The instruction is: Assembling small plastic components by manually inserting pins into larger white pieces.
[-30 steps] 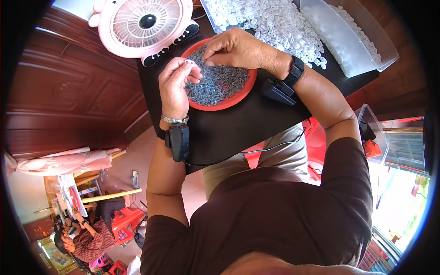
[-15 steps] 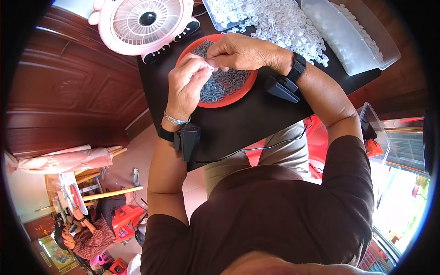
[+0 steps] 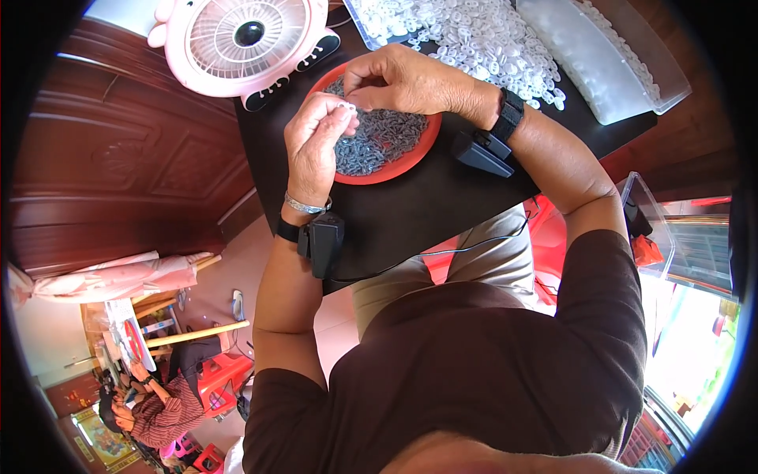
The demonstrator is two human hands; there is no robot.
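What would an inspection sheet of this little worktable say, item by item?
Surface: black tabletop, mostly bare near the person.
Job's things: red dish filled with small dark grey parts; heap of small white parts behind it.
Clutter: pink desk fan at the far left corner; clear plastic tray at the far right.
Grip: left hand pinches a small white piece at its fingertips above the dish; right hand rests over the dish's far rim, fingers down among the dark parts.
Cables: thin black wire along the table's near edge.
Surroundings: dark wooden panelling at left; another person seated far below left.
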